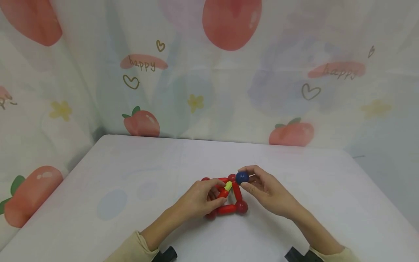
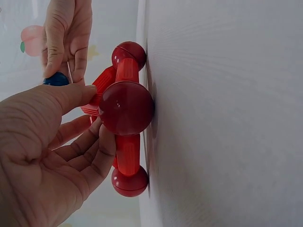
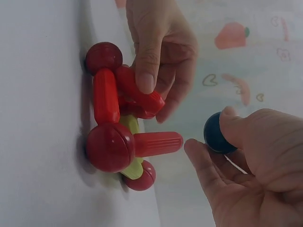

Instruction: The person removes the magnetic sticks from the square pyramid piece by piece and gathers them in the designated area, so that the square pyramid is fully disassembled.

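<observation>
A pale curtain [image 1: 229, 91] printed with peaches, little hearts and yellow flowers hangs behind and to the left of a white counter [image 1: 131, 174]; the word "happy" is written on it in thin script, once clearly toward the left and again, fainter, toward the right.

The right hand [image 1: 266, 191] has its grip closed on a dark blue ball [image 1: 242, 177], pinched between thumb and fingertips. The ball sits at the very tip of the grip, forward of the palm, held just above the far right corner of a red rod-and-ball frame [image 1: 229, 198]; whether ball and frame touch cannot be told from above, and in the right wrist view they stand a little apart.

The left hand [image 1: 199, 200] has its grip clamped on the frame from the left, thumb on one red rod [image 3: 142, 97] and fingers curled beneath. A yellow-green rod [image 1: 228, 186] pokes out beside its fingertips, slanting up toward the blue ball.

The frame rests on the counter near the middle, somewhat toward the near edge. Its red rods make a rough square lying flat, with red balls [image 1: 241, 207] at the corners. One short red rod [image 3: 158, 143] stands up off a corner ball, its long axis pointing away from the counter with its free end toward the blue ball.
</observation>
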Demonstrator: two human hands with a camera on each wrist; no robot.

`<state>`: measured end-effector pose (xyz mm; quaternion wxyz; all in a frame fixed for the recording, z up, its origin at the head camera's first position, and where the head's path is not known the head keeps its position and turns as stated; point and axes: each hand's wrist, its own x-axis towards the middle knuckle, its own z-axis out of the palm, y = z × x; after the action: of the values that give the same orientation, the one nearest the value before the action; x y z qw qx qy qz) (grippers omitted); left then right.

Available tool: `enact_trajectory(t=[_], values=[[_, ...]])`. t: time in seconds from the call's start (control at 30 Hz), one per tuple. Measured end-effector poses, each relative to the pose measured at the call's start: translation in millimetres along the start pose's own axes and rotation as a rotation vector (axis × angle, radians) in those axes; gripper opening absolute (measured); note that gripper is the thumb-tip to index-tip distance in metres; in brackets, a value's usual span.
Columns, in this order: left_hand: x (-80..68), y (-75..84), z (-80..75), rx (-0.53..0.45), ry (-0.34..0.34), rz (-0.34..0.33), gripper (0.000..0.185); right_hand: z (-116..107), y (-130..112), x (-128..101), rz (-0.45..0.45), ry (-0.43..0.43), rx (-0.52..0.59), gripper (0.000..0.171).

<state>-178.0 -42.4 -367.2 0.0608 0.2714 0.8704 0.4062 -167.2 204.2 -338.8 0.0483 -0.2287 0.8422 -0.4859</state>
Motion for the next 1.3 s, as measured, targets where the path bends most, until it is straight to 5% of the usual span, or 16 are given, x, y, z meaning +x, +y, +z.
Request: enact_trajectory(t=[0.37, 0.93, 1.3], values=[[-0.5, 0.4, 1.5, 0.007, -0.003, -0.022, 0.042, -26.5, 12.9, 1.6, 0.001, 0.196, -0.243, 0.046], [-1.9, -0.8, -1.2, -0.009, -0.003, 0.017, 0.041, -129.3, 70.2, -23.1, 0.313, 0.429, -0.396, 0.063], [-2.2, -0.7, -0.8, -0.025, -0.009, 0.024, 0.039, -150.9, 103.9, -45.2, 0.391, 0.350, -0.409, 0.062]])
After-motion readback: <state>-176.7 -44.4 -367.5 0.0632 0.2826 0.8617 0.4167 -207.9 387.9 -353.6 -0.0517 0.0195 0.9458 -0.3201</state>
